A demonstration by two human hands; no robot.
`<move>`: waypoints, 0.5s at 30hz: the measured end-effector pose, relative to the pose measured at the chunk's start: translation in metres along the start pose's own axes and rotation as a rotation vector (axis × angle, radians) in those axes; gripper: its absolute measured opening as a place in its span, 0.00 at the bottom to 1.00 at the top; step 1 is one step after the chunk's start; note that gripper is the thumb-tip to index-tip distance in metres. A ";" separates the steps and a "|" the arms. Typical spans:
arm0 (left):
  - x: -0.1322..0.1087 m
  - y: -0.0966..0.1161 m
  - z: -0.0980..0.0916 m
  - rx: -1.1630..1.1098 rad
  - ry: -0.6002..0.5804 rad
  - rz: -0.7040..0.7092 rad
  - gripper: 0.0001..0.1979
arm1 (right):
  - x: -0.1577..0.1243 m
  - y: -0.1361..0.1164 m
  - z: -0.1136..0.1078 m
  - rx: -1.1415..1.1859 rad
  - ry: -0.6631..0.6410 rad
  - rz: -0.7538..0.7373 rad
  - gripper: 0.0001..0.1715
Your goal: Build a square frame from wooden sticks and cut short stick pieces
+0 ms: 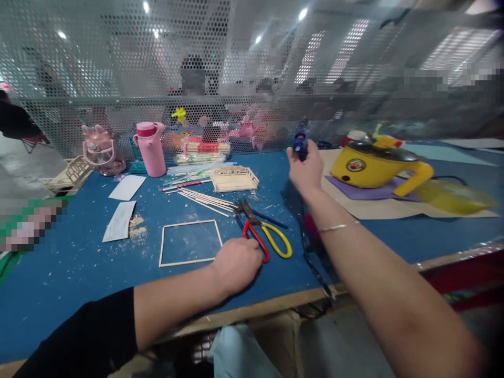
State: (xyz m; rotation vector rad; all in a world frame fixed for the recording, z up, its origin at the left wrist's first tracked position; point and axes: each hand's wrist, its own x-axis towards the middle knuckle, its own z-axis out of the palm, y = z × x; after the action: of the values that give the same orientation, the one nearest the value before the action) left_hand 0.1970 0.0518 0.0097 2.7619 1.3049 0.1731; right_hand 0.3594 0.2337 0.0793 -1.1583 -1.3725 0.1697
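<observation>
My right hand is stretched far across the blue table, closed around a blue glue gun whose black cord trails back over the front edge. My left hand rests in a loose fist on the table, beside the corner of a square frame of thin wooden sticks. Just right of it lie scissors with one red and one yellow handle. What the left fingers hold, if anything, is hidden.
Loose sticks and a small stick tray lie behind the frame. A pink jug, a pink cup, paper pieces and sawdust are at left. A yellow pot sits on cardboard at right. A perforated screen backs the table.
</observation>
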 end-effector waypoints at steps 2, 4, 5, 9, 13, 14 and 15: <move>0.003 0.003 -0.001 0.003 0.001 -0.038 0.11 | -0.009 -0.027 -0.014 0.005 -0.236 0.073 0.12; 0.001 0.007 -0.002 0.010 0.032 -0.080 0.10 | -0.024 -0.055 -0.025 0.157 -0.535 0.180 0.16; -0.002 0.010 -0.003 0.012 0.051 -0.088 0.09 | -0.032 -0.066 -0.028 0.203 -0.667 0.202 0.17; -0.038 0.007 -0.007 -0.036 0.101 0.055 0.09 | -0.064 -0.090 -0.029 0.141 -1.015 0.149 0.22; -0.087 -0.034 -0.019 -0.133 0.215 0.009 0.12 | -0.079 -0.077 -0.018 0.038 -1.154 0.121 0.23; -0.098 -0.048 -0.022 -0.145 0.256 -0.046 0.12 | -0.081 -0.071 -0.016 0.042 -1.162 0.130 0.23; -0.108 -0.062 -0.025 -0.148 0.304 -0.107 0.13 | -0.083 -0.066 -0.015 0.052 -1.170 0.141 0.23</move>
State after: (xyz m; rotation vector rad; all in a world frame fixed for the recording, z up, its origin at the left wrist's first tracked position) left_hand 0.0782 0.0082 0.0199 2.6074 1.4334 0.6750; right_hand 0.3154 0.1362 0.0744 -1.1291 -2.2523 1.1089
